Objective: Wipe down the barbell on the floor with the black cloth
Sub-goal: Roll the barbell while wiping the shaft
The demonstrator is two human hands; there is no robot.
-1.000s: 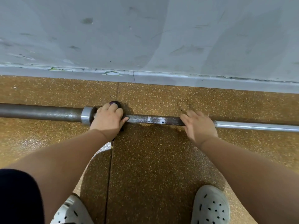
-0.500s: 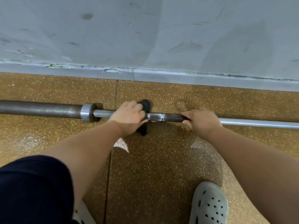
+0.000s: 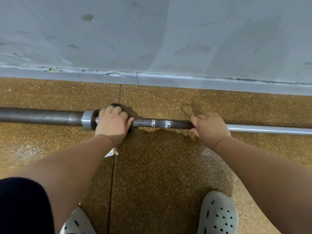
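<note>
While your left hand (image 3: 112, 124) clamps the black cloth (image 3: 115, 105) round the barbell (image 3: 162, 123) beside its collar (image 3: 87, 119), your right hand (image 3: 210, 126) grips the bare metal nearby.

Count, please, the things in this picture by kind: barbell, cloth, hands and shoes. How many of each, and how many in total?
barbell: 1
black cloth: 1
hands: 2, left hand and right hand
shoes: 2, left shoe and right shoe
Total: 6

The barbell (image 3: 160, 123), dark knurled steel, lies horizontal on the floor (image 3: 160, 166); the black cloth (image 3: 115, 105) wraps it beside the collar (image 3: 87, 119).
</note>
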